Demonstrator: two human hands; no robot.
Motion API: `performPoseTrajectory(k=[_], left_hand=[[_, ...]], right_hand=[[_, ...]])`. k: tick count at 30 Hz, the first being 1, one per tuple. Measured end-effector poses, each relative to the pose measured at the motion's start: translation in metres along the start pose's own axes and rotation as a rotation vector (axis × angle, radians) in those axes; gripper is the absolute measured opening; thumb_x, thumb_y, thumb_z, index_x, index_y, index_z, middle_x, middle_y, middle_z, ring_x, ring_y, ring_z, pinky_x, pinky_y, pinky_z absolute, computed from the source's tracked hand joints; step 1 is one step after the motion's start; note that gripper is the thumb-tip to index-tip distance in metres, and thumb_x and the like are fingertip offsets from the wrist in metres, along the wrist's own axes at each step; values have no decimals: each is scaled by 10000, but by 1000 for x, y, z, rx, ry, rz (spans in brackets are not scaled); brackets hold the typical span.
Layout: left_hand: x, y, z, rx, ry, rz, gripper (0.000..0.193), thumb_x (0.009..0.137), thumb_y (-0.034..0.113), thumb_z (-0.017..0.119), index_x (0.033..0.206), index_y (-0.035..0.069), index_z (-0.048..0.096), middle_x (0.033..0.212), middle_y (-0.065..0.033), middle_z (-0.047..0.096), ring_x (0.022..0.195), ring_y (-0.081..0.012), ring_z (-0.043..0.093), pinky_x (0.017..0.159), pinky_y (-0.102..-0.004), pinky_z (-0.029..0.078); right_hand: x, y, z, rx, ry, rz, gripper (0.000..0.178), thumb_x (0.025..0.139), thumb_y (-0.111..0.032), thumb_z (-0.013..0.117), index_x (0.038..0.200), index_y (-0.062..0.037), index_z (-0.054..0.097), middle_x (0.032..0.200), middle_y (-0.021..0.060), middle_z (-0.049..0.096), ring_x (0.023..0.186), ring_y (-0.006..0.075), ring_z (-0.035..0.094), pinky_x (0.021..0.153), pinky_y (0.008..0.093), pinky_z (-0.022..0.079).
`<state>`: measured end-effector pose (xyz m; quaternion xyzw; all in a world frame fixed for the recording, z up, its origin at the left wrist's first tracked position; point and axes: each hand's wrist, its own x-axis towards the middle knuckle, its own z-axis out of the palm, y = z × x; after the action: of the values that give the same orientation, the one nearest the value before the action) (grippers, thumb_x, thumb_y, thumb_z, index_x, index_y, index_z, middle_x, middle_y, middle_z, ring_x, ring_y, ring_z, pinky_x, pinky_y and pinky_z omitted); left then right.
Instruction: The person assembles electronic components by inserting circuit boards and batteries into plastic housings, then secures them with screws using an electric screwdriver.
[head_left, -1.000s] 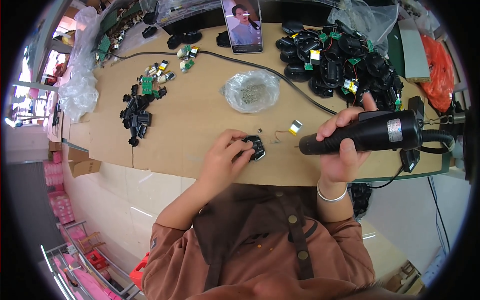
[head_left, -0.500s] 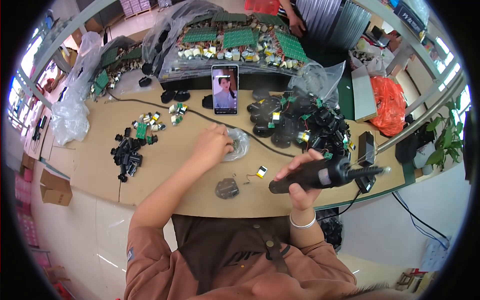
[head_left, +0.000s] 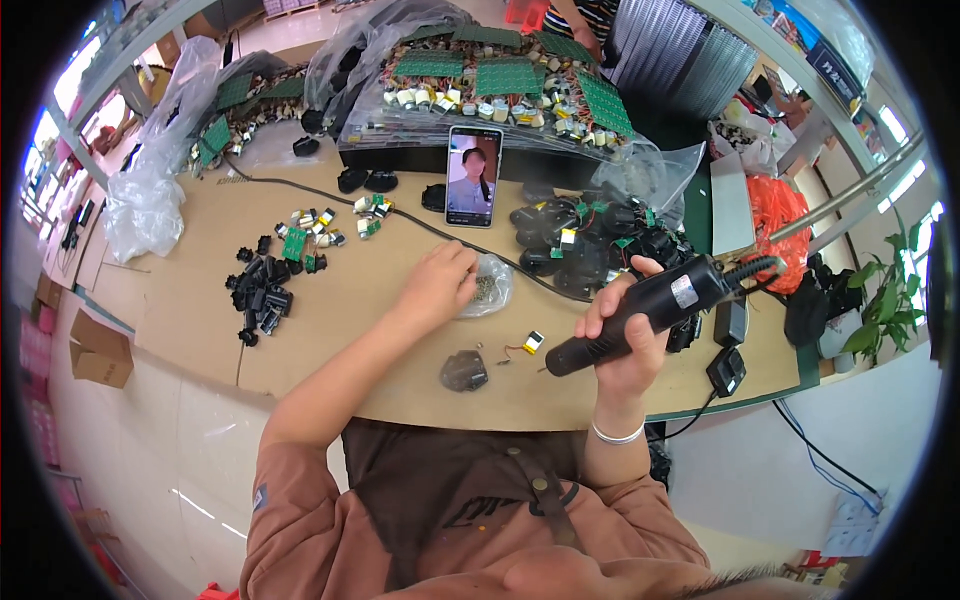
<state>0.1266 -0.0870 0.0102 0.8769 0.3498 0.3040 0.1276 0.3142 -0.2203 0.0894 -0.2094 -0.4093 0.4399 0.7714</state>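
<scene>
My right hand (head_left: 630,368) is wrapped round a black electric screwdriver (head_left: 650,312), which tilts with its thin bit pointing down to the left and its coiled cord leaving the upper right end. My left hand (head_left: 437,287) is over the edge of a clear plastic bag (head_left: 493,291) of small screws, fingers curled together; whatever they pinch is hidden. In front of me lies a smoky plastic housing (head_left: 464,371). To its right is a small battery (head_left: 531,343) with thin wires, below the screwdriver's tip level and apart from both hands.
A phone (head_left: 474,180) stands upright behind the bag. A black cable (head_left: 400,212) crosses the cardboard-covered table. Black plastic parts (head_left: 262,296) and small batteries (head_left: 315,226) are heaped left, dark housings (head_left: 580,250) right. Green circuit boards (head_left: 507,77) are piled behind. Another person's hand (head_left: 588,42) shows at the back.
My right hand has turned the screwdriver so its corded end is higher. The left hand stays at the screw bag, and the whole view has shifted slightly.
</scene>
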Motion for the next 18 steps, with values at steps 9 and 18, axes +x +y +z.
performPoseTrajectory(k=[9,18], left_hand=[[-64,47,-14,-1092,-54,-407,39,864,57,575,867,27,550,826,-5,549,763,-58,525,675,-218,448],[-85,61,-25,-1704,-192,-684,134,872,109,595,972,20,594,842,-60,627,718,-102,584,655,-207,481]], right_hand=[[-16,6,42,115,42,-322,560,800,-230,653,1255,-119,347,815,79,469,591,181,500,532,325,476],[-25,18,60,-49,-132,-498,582,856,-331,582,1288,-42,320,786,68,420,565,137,454,468,252,420]])
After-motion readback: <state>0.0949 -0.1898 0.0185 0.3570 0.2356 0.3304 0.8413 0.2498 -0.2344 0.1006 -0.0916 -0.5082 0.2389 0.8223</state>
